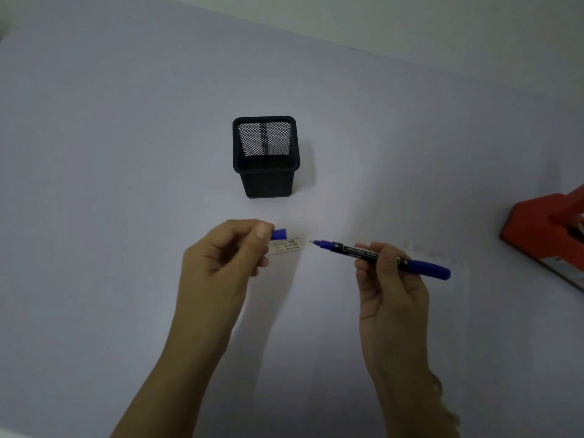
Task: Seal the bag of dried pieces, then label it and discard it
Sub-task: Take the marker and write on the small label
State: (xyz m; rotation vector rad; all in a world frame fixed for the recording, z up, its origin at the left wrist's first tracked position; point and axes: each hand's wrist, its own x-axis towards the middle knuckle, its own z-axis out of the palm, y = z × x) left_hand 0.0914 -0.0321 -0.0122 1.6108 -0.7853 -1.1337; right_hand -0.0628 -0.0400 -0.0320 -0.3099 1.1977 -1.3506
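Observation:
My right hand (384,273) grips an uncapped blue marker (379,254), tip pointing left. My left hand (227,251) pinches the marker's blue cap (279,233) between thumb and fingers. A small white label (289,246) with printed and written lines lies on the table just right of my left hand, a short gap from the marker tip. A clear plastic bag (429,251) lies flat beyond my right hand, faint against the table; its contents cannot be made out.
A black mesh square pen holder (266,156) stands upright behind the hands, nothing visible inside. A red device (550,229) sits at the right edge of the pale table (126,153). A wall runs along the table's far edge.

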